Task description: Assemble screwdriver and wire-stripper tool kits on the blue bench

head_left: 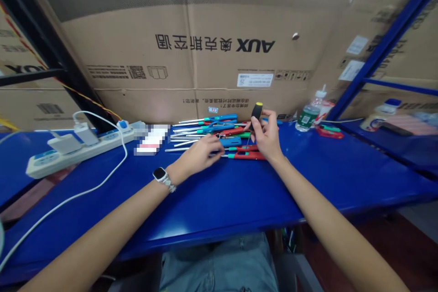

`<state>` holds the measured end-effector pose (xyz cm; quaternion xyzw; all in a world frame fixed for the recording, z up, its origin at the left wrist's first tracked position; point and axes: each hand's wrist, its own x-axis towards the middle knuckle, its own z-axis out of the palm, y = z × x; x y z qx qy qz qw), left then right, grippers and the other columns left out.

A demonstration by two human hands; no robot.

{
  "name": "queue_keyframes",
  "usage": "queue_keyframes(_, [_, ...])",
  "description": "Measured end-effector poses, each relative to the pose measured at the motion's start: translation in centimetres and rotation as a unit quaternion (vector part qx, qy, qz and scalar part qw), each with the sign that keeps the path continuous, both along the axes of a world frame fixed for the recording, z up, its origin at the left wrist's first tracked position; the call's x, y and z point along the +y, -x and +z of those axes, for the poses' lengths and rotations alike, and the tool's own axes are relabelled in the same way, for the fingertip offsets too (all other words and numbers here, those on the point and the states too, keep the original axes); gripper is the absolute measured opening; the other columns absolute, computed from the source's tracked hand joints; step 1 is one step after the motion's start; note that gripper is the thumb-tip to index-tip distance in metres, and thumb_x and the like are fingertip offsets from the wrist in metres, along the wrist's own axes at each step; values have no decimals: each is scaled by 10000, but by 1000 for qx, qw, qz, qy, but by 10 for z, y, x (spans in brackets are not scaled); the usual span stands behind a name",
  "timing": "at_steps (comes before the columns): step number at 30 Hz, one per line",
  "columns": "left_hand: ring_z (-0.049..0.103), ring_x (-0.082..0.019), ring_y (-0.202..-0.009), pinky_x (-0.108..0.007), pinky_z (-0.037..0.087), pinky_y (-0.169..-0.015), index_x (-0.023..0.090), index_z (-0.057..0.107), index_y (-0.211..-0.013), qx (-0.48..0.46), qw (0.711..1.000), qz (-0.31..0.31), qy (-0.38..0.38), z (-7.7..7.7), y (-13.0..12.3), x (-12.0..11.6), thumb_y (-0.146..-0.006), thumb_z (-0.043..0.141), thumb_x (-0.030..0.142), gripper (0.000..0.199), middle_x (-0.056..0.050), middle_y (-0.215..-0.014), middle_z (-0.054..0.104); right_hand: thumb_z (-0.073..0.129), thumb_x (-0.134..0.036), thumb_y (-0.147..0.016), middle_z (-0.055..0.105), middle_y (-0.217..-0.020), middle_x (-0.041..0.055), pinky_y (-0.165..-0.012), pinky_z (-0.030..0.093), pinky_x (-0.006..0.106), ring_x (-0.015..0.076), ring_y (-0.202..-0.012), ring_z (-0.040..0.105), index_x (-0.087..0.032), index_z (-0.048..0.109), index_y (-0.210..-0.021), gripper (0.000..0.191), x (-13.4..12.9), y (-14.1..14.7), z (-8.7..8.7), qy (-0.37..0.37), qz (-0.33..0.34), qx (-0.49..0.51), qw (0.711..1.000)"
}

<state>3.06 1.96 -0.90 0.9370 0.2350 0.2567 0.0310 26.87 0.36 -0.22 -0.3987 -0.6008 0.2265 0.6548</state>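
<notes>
My right hand (268, 136) is closed around a screwdriver (256, 112), its black handle with a yellow end pointing up and its thin shaft pointing down. Beneath both hands lies a pile of long-nosed lighters (248, 156) with red, blue and green handles and metal tubes pointing left. My left hand (201, 155), with a watch (159, 174) on the wrist, is over the tubes at the near side of the pile. Its fingers are curled in, and whatever they pinch is hidden. A blue-handled lighter (231, 142) lies just beyond its fingertips.
Left on the blue table (219, 205) are a white power strip (82, 153) with plugs and a trailing white cable (96, 188). To the right stand a water bottle (306, 116), a red item (330, 132) and a blue-capped bottle (381, 114). A large cardboard box (212, 18) walls off the back.
</notes>
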Motion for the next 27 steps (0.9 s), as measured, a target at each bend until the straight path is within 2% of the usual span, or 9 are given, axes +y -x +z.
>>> queue_keyframes(2, [616,-219,-945,-392,492,-939,183,681,-973,68,996,-54,-15,-2,-17,-3,-1015,516,258,186,-62,-947,674,625,-536,-907,696,-764,-29,-415,371,257,110,-406,482,-288,399,-1075,375,6,-4,-5,26,2,53,998])
queue_keyframes(3, [621,-230,-964,-388,501,-925,173,682,-998,89,994,-60,-22,-3,-26,-4,-1008,541,275,175,-73,-966,681,629,-550,-896,701,-748,-40,-399,359,248,102,-383,472,-286,386,-1060,395,9,-6,-7,36,1,72,997])
queue_keyframes(6, [637,-260,-1002,-392,517,-897,149,679,-1059,123,991,-34,-43,-8,-47,-2,-963,625,275,167,-106,-1048,692,642,-552,-881,717,-733,-51,-388,358,234,89,-360,477,-279,368,-1032,416,15,-11,-10,59,-5,103,993])
queue_keyframes(9, [658,-257,-936,-396,519,-855,148,689,-1029,142,989,-6,-49,-11,-52,-1,-977,583,218,137,-106,-990,700,651,-526,-877,716,-720,-58,-387,365,235,85,-351,477,-276,361,-1005,404,18,-13,-10,71,-11,116,991])
queue_keyframes(12, [661,-243,-865,-374,512,-791,155,699,-1005,132,991,-10,-28,-8,-40,-6,-998,532,217,178,-103,-930,695,664,-536,-859,692,-679,-77,-383,371,241,93,-345,485,-280,345,-986,428,18,-11,-10,79,3,121,989])
queue_keyframes(16, [651,-222,-812,-345,487,-738,179,707,-980,123,992,-15,28,0,-8,-18,-971,546,222,166,-89,-903,682,675,-578,-827,658,-638,-102,-377,379,242,102,-349,498,-288,326,-975,478,17,-3,-12,106,28,117,987])
queue_keyframes(22, [617,-222,-806,-348,447,-728,203,718,-887,154,986,36,49,7,39,-29,-929,607,311,161,-72,-882,661,674,-620,-799,640,-623,-109,-362,372,238,102,-338,496,-289,309,-975,523,14,20,-15,131,73,119,981])
queue_keyframes(25, [603,-238,-849,-348,447,-726,199,710,-847,141,987,68,45,9,49,-32,-905,645,387,207,-81,-922,641,680,-641,-791,648,-635,-100,-369,385,244,108,-347,511,-289,309,-975,543,11,30,-15,128,91,108,982])
queue_keyframes(27, [596,-240,-863,-348,459,-735,187,694,-871,121,989,74,38,10,46,-32,-906,646,439,259,-90,-952,623,674,-652,-800,658,-656,-89,-376,397,254,113,-356,519,-290,310,-981,545,9,35,-15,122,96,97,983])
